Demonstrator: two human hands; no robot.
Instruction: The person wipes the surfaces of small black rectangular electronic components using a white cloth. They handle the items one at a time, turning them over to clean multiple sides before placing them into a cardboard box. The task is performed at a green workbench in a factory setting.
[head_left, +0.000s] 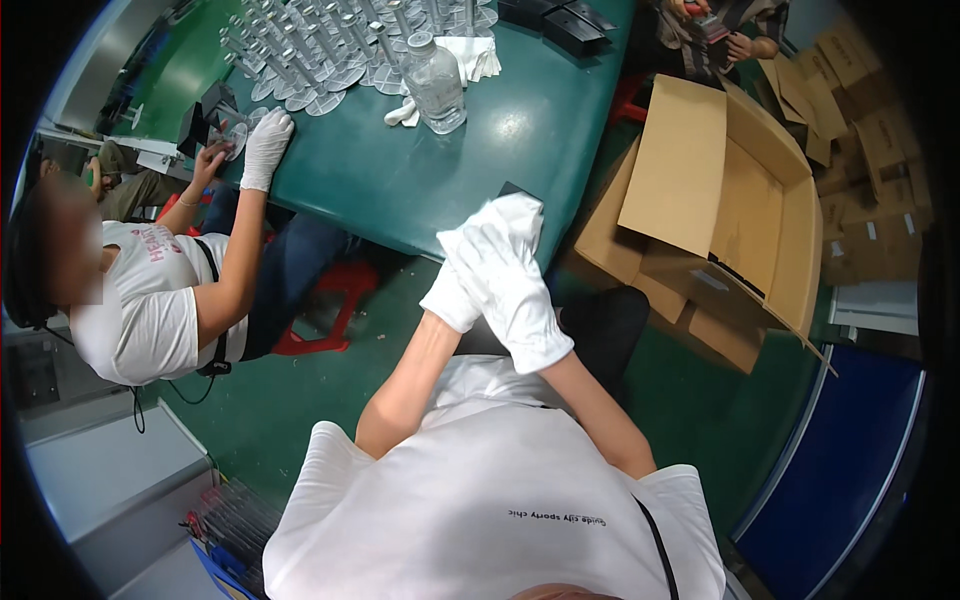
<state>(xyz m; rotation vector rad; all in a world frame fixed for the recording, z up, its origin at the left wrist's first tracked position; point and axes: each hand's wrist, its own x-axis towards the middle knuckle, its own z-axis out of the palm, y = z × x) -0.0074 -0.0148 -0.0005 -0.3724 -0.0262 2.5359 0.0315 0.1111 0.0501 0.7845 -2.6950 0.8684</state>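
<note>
Both my hands wear white gloves and meet at the near right corner of the green table. My right hand (512, 300) lies over the left, its fingers closed on a crumpled white cloth (515, 215). Mostly covered by it, my left hand (452, 300) is closed too, and what its fingers grip is hidden. From behind the cloth juts the corner of a flat black piece (514, 189); the rest of that piece cannot be seen.
On the green table (360, 180) stand a clear bottle (435, 90), white cloths (474, 58), several clear-based stands (300, 70) and black boxes (570, 30). A gloved co-worker (150, 290) sits left, another person (720, 35) far right. An open carton (735, 200) stands beside the table.
</note>
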